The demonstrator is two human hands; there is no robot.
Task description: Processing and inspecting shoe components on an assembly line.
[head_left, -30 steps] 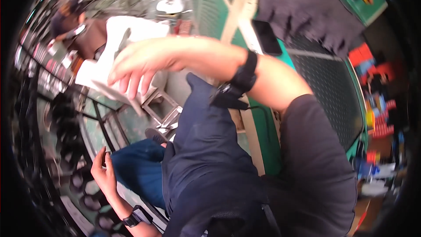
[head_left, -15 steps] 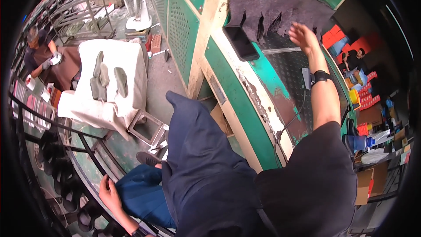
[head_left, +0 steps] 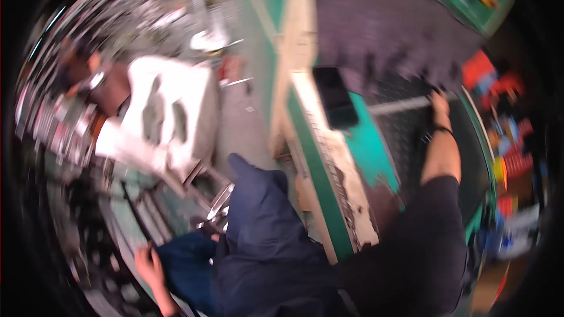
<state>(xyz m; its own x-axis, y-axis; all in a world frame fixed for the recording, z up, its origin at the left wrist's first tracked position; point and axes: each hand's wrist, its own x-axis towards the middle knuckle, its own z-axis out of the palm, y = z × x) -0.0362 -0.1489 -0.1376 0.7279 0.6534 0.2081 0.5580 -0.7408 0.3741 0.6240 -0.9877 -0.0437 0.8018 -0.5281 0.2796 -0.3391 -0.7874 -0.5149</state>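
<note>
My right arm reaches out over the black studded bed point(head_left: 405, 135) of a green and cream machine. At its far end my right hand point(head_left: 439, 104) looks closed near the lower edge of a ragged purple-grey cloth flap point(head_left: 382, 23). Something dark shows at the fingertips, too blurred to name. A black phone point(head_left: 336, 98) lies on the machine's near ledge, left of that hand. Low on the left, my left hand point(head_left: 150, 265) hangs beside my blue-clad leg point(head_left: 187, 267), fingers loosely bent and apart, with nothing seen in it.
A white cloth-covered stand point(head_left: 200, 100) carries several grey-green sole-shaped pieces point(head_left: 154, 111). Behind it a person point(head_left: 79, 70) sits, and a white fan point(head_left: 208, 40) stands farther back. Dark racks point(head_left: 88, 223) line the left; red boxes point(head_left: 479, 70) are at the right.
My right hand has gone from open, palm spread before the flap, to closed at its lower right edge. The view has shifted and blurred; my left hand stays by the leg.
</note>
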